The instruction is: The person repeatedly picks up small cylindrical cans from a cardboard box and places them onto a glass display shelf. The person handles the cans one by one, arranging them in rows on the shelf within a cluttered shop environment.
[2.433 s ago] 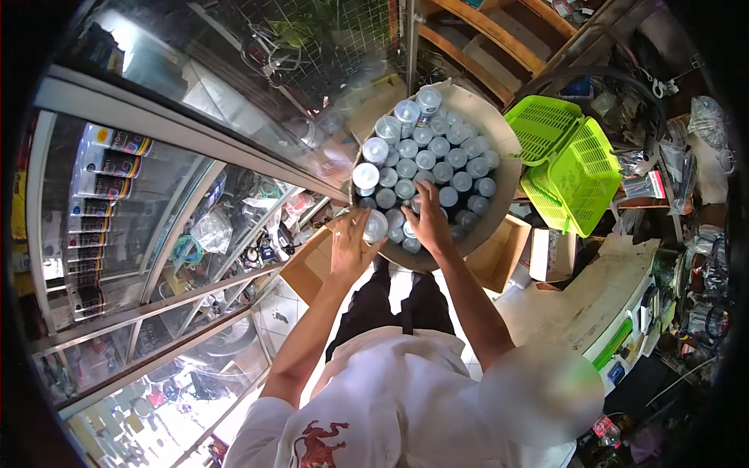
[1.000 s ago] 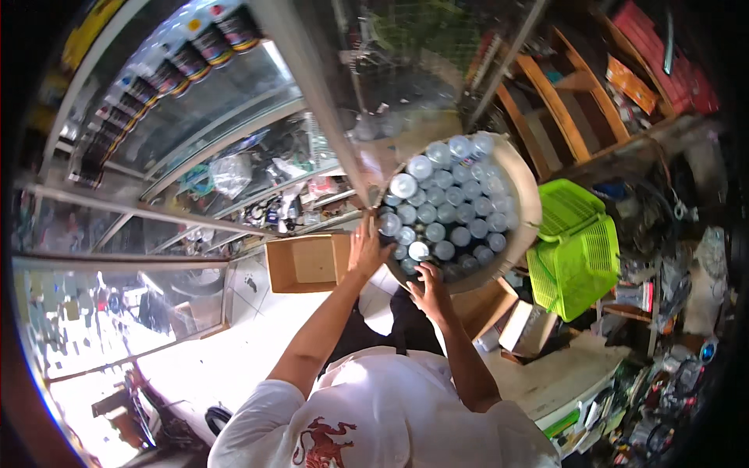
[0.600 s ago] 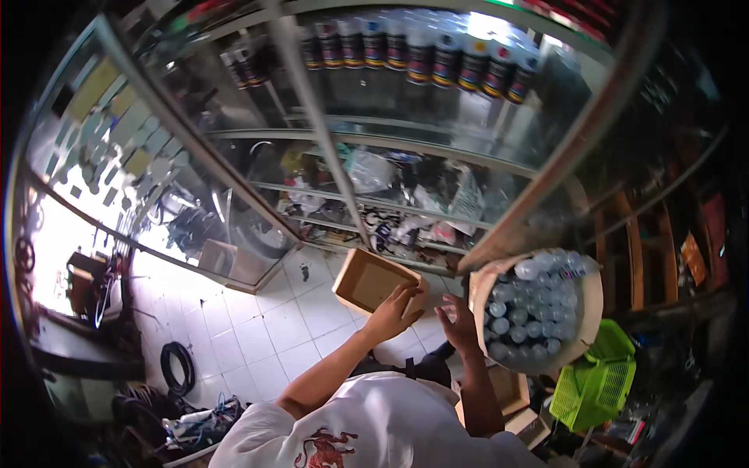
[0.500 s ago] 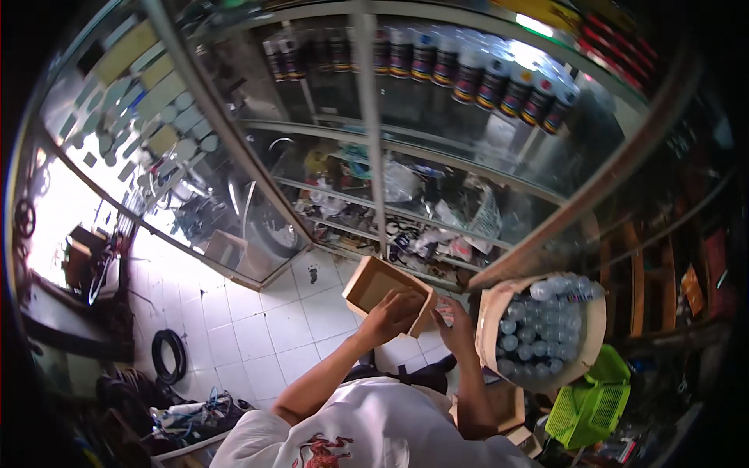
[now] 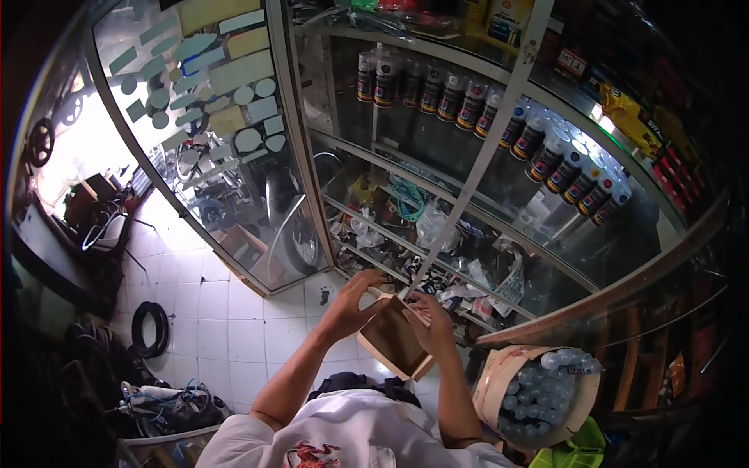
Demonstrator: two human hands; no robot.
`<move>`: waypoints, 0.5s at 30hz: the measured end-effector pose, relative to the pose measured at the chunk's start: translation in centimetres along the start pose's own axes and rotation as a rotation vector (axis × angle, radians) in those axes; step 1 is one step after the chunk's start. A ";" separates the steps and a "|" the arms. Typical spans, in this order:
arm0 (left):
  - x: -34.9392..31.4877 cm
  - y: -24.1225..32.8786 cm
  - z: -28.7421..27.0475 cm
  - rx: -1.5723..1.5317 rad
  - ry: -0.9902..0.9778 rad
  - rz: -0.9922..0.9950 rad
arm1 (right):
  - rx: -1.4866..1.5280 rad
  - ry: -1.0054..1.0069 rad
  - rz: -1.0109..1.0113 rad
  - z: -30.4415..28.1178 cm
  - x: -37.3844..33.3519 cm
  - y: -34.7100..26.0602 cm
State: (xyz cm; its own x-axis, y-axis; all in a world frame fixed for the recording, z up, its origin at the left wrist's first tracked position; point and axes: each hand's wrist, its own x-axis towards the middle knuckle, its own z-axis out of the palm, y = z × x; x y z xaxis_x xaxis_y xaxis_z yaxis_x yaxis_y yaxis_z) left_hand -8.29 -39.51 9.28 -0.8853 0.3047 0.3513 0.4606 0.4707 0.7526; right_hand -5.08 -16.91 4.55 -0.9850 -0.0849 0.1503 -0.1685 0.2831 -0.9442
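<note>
An open cardboard box [image 5: 394, 343], shallow and brown, is held tilted in front of my torso, above the tiled floor. My left hand [image 5: 351, 308] is closed round its far left corner, the thumb along the rim and the fingers reaching over the far end. At the right side, my right hand [image 5: 433, 324] grips the rim near the far corner, its fingers bent. A small pale, pinkish patch shows by the right fingers; whether it is a label or a loose thing, I cannot tell. No contents can be made out inside the box.
Ahead stands a glass cabinet with spray cans [image 5: 468, 101] on a shelf and bagged parts [image 5: 437, 230] lower down. A round container of clear bottles [image 5: 488, 390] stands at right, beside a green basket [image 5: 581, 448]. A black tyre [image 5: 150, 327] lies on the floor at left.
My left hand has moved from inside the box to its far left corner. The box has turned, and my right hand has shifted to its far right side. The head view has swung too.
</note>
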 end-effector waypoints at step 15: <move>16.5 -9.3 -14.6 -0.002 0.170 0.053 | -0.199 0.124 -0.225 5.6 27.1 -9.4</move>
State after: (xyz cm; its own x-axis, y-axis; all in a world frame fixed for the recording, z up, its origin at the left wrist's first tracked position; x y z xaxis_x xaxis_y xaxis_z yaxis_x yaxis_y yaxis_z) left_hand -28.09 -50.96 16.20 -0.8577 0.1851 0.4796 0.5073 0.4555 0.7315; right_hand -29.97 -27.24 15.89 -0.9173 -0.0533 0.3947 -0.3746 0.4523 -0.8094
